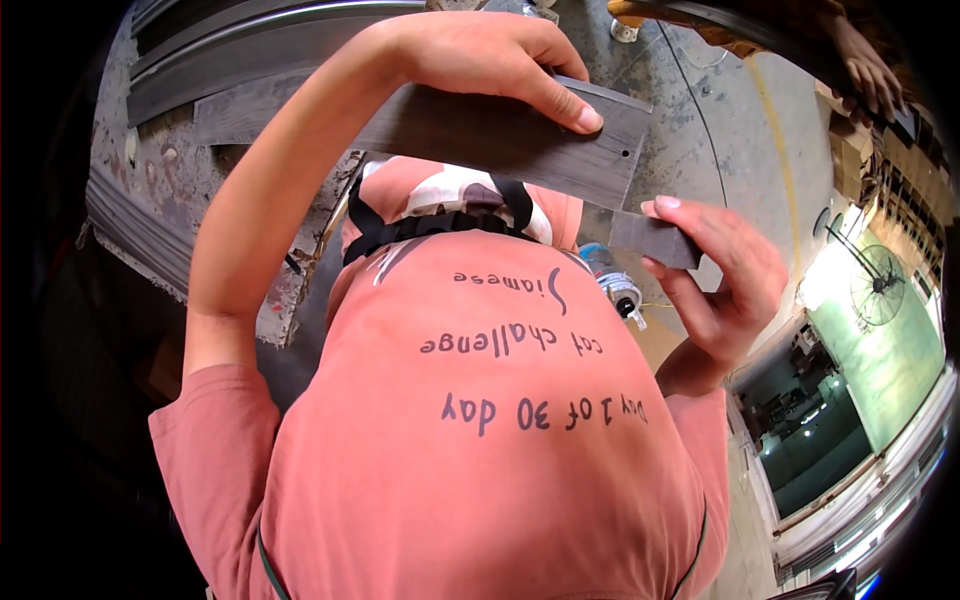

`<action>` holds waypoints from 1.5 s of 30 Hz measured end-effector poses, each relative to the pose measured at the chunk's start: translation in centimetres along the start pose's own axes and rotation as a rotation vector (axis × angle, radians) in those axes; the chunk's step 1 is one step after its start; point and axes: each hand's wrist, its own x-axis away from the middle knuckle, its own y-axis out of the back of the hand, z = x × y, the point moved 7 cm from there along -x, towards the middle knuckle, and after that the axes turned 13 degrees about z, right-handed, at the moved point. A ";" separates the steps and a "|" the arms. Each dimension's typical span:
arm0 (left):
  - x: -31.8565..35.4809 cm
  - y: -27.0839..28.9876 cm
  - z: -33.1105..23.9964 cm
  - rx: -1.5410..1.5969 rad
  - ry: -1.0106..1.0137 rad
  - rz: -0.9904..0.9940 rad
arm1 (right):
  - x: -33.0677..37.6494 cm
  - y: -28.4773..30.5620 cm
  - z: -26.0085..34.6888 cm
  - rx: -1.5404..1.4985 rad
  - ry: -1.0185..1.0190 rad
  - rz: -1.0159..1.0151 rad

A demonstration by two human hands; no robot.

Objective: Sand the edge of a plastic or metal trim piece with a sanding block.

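At 12 o'clock, the left hand [510, 60] bends over one long grey board [490, 140], thumb pressed on its broad face; its fingertips are hidden behind the far edge. The board runs from 10 o'clock, where the left forearm covers part of it, to a squared end at 1 o'clock with one small hole. Near 3 o'clock, the right hand [735, 275] is mostly curled, thumb and forefinger pinching one small dark block [655, 240] just below that end; whether block and board touch is hard to tell.

Between 10 and 11 o'clock, more boards [215, 60] lie on a paint-spotted table [145, 150], cut off above and too overlapped to count. A blue-and-white object [622, 290], partly behind the pink shirt [490, 480], is unclear. At 2 o'clock, another person's hand [872, 75] fades into the dark rim, near several brown cartons [852, 160] whose contents cannot be seen. One fan [880, 285] stands at 3 o'clock.
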 end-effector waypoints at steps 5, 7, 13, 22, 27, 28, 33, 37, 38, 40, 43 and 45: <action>0.1 0.1 0.0 0.012 0.009 -0.027 | 0.1 0.3 -0.2 0.012 -0.008 -0.197; 0.4 0.1 0.0 0.028 0.013 -0.023 | -0.3 0.3 0.0 0.047 -0.039 -0.154; 0.5 0.4 0.0 -0.007 -0.008 -0.059 | 0.3 -0.2 -0.3 -0.042 -0.073 -0.030; 0.6 0.3 0.2 -0.049 -0.016 -0.075 | -0.2 -0.5 -0.2 0.059 0.021 -0.108; 0.8 0.3 0.1 0.021 0.005 -0.065 | 0.8 -0.5 -0.6 -0.054 -0.043 -0.082; 0.8 0.4 0.2 -0.007 0.012 -0.082 | 0.9 -0.1 -0.8 -0.078 -0.033 -0.154; 0.7 0.3 0.4 -0.078 0.007 -0.085 | -0.4 -0.5 -0.3 0.086 0.029 -0.141; 0.4 0.4 -0.2 0.013 -0.013 0.008 | -0.2 -1.1 0.3 0.073 0.015 -0.001; 0.1 -0.2 -0.7 0.095 -0.054 0.136 | -0.1 -1.0 0.4 0.091 0.008 0.056; 0.3 0.0 -0.7 0.084 -0.076 0.109 | 0.2 -0.6 0.2 0.054 0.009 0.017; 0.2 0.0 -0.8 0.107 -0.111 0.104 | 0.6 -0.1 0.0 0.032 0.056 -0.076; 0.2 0.0 -0.8 0.137 -0.119 0.123 | 0.6 0.1 -0.2 0.059 0.024 -0.133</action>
